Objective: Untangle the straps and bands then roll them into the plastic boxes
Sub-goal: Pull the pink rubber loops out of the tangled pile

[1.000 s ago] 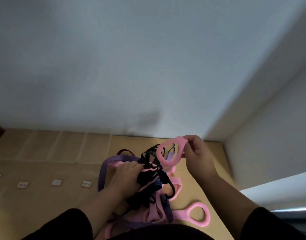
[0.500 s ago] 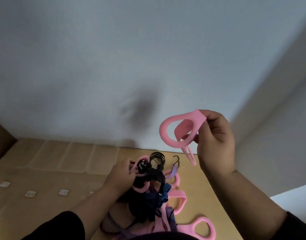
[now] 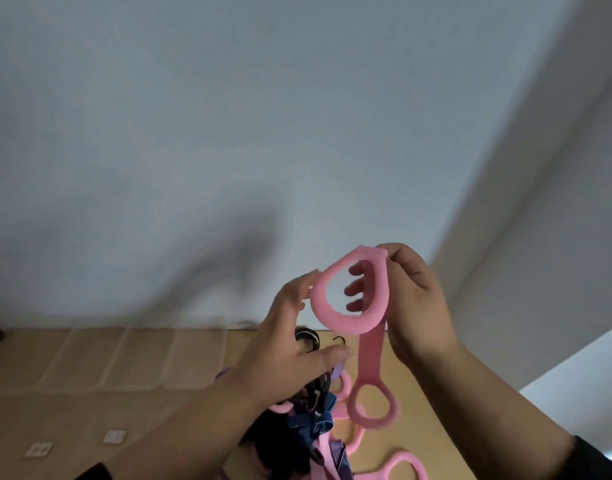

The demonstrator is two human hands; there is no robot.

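My right hand (image 3: 415, 306) pinches the top of a pink figure-eight band (image 3: 371, 355) and holds it in the air. Its upper loop is spread wide, its strap hangs straight down, and its lower ring dangles above the pile. My left hand (image 3: 287, 344) is raised beside it, with its fingertips touching the upper loop's left edge and its thumb held apart. Below my hands the tangle of black, blue, purple and pink straps (image 3: 315, 420) lies on the wooden table (image 3: 124, 368). No plastic box is in view.
Another pink ring handle (image 3: 406, 462) lies at the bottom edge, right of the pile. Small white stickers (image 3: 114, 436) sit on the table at the left. A pale wall rises close behind the table, with a corner at the right.
My right hand lifted the pink band up out of the pile, so it now hangs free. My left hand let go of the tangle and rose to the band's upper loop.
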